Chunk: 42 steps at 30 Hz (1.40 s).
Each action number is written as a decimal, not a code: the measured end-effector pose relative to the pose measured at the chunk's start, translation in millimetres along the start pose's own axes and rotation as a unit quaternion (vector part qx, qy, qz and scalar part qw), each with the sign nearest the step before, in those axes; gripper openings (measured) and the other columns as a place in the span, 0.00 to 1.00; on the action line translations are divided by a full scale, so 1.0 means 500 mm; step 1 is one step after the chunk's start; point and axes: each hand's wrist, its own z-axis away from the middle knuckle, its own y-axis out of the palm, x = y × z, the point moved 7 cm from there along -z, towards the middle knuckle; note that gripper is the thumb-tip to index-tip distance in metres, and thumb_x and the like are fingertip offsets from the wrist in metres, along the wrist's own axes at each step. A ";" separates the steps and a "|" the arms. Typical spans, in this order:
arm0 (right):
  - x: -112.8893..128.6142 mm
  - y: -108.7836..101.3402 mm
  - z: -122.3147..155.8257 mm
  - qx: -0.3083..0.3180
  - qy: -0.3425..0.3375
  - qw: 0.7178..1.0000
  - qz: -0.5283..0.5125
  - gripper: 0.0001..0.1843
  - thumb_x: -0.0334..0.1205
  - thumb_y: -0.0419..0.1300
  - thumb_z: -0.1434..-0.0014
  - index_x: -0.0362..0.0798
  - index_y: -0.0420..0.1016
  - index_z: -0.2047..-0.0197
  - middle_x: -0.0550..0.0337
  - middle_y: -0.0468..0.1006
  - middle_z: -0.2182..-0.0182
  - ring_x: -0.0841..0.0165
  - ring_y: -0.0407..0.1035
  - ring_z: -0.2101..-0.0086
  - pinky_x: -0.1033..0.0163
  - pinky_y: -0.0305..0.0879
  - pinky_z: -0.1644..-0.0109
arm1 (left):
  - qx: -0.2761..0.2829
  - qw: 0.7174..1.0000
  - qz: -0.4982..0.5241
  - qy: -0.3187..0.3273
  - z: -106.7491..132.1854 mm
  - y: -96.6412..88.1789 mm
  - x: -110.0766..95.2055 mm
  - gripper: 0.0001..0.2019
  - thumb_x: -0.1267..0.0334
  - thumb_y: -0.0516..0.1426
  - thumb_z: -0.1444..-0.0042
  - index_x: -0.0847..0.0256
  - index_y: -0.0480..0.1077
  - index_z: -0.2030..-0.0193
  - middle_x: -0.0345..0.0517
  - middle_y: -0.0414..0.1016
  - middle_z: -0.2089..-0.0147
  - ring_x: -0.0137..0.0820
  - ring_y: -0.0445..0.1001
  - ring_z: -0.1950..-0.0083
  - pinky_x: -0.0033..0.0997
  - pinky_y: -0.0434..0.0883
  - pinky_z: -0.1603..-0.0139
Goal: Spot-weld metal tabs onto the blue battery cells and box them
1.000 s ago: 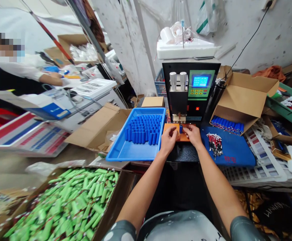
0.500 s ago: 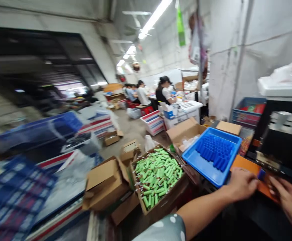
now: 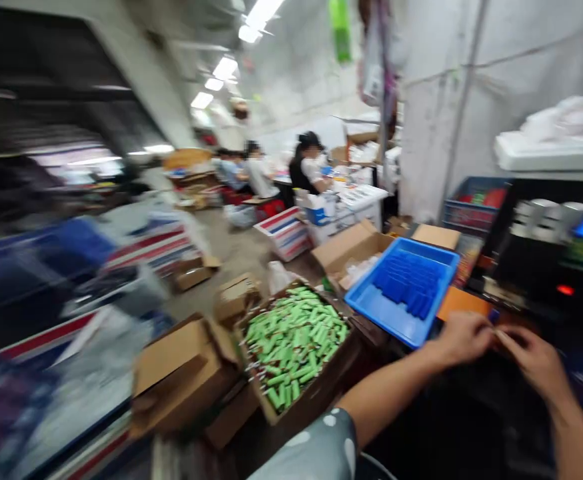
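Note:
My left hand (image 3: 466, 339) is closed, its fingertips pinching what looks like a small blue cylinder (image 3: 493, 315); only the cylinder's end shows. My right hand (image 3: 536, 357) meets it from the right, thumb and fingers pinched together at the same spot, and what they hold is hidden and blurred. Both hands are over the near edge of an orange surface (image 3: 464, 304). Just left of them a blue tray (image 3: 371, 303) holds rows of blue cylinders (image 3: 411, 280). Facing the hands is a black machine (image 3: 534, 250) with a red light.
A cardboard box (image 3: 271, 412) full of green cylinders stands left of the tray, with an open carton (image 3: 181, 373) beside it. Behind the tray are another carton (image 3: 341, 250) and a blue-grey crate (image 3: 471, 217). Several people sit at a far white table (image 3: 356, 207).
My right hand has moved left and its fingertips now meet those of my left hand. The view has swung right and slightly down.

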 end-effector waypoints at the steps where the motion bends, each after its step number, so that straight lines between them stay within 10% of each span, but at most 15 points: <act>1: -0.004 -0.007 0.009 0.025 0.019 0.999 -0.023 0.16 0.58 0.65 0.54 0.54 0.79 0.73 0.47 0.80 0.70 0.56 0.74 0.68 0.52 0.69 0.63 | -0.009 0.999 0.035 0.008 0.006 -0.006 -0.006 0.08 0.65 0.54 0.41 0.61 0.74 0.65 0.48 0.78 0.65 0.35 0.75 0.61 0.36 0.72 0.55; 9: 0.001 0.000 0.023 0.035 0.047 0.981 -0.184 0.13 0.49 0.63 0.52 0.47 0.74 0.74 0.62 0.71 0.79 0.69 0.63 0.77 0.63 0.60 0.71 | 0.001 0.987 0.161 0.008 0.007 0.000 0.025 0.07 0.64 0.54 0.39 0.63 0.71 0.65 0.47 0.73 0.66 0.33 0.72 0.63 0.34 0.71 0.59; 16: -0.042 -0.012 0.032 -0.017 0.086 0.952 -0.294 0.10 0.45 0.63 0.52 0.47 0.72 0.76 0.68 0.64 0.84 0.73 0.54 0.82 0.66 0.49 0.77 | 0.005 0.996 0.069 0.055 -0.004 0.001 0.022 0.18 0.70 0.55 0.45 0.57 0.73 0.48 0.51 0.68 0.41 0.41 0.66 0.38 0.42 0.64 0.37; 23: -0.058 -0.018 0.028 -0.065 0.149 0.913 -0.374 0.11 0.46 0.63 0.56 0.48 0.69 0.77 0.66 0.65 0.83 0.74 0.55 0.82 0.68 0.48 0.80 | 0.049 0.996 0.038 0.063 -0.016 0.033 0.031 0.24 0.71 0.55 0.45 0.59 0.68 0.40 0.43 0.72 0.67 0.33 0.71 0.65 0.35 0.70 0.58; 34: -0.049 -0.002 0.015 -0.094 0.183 0.905 -0.372 0.13 0.45 0.64 0.59 0.47 0.66 0.81 0.66 0.64 0.84 0.76 0.55 0.82 0.69 0.47 0.80 | 0.004 0.993 0.121 -0.017 -0.038 0.016 0.064 0.13 0.54 0.60 0.43 0.62 0.74 0.58 0.44 0.73 0.67 0.30 0.69 0.68 0.28 0.67 0.65; 42: -0.049 -0.002 0.008 -0.129 0.191 0.909 -0.346 0.12 0.45 0.62 0.59 0.48 0.65 0.80 0.66 0.64 0.83 0.75 0.56 0.82 0.68 0.48 0.80 | 0.023 0.991 0.130 -0.035 -0.047 0.042 0.082 0.12 0.57 0.57 0.41 0.59 0.70 0.53 0.43 0.76 0.65 0.32 0.73 0.65 0.29 0.68 0.63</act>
